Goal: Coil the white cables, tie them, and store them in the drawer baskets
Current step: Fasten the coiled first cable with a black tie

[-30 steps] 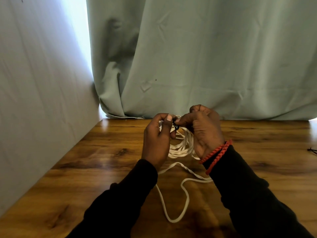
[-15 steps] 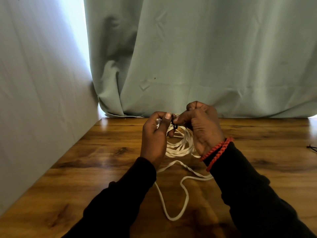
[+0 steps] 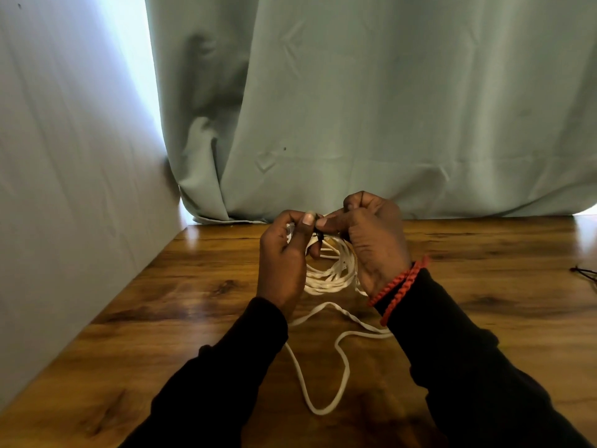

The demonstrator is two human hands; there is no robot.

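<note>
A coil of white cable is held up between my two hands over the wooden table. My left hand grips the coil's top left side, thumb up. My right hand pinches a small black tie against the coil's top. A loose tail of the same white cable trails down onto the table toward me in a loop. The drawer baskets are out of view.
A pale green curtain hangs along the table's far edge. A pale cloth-covered wall closes the left side. A few thin black ties lie at the right edge of the table.
Both hands stay at the top of the coil with only small finger movements on the black tie. The view shifted slightly.
</note>
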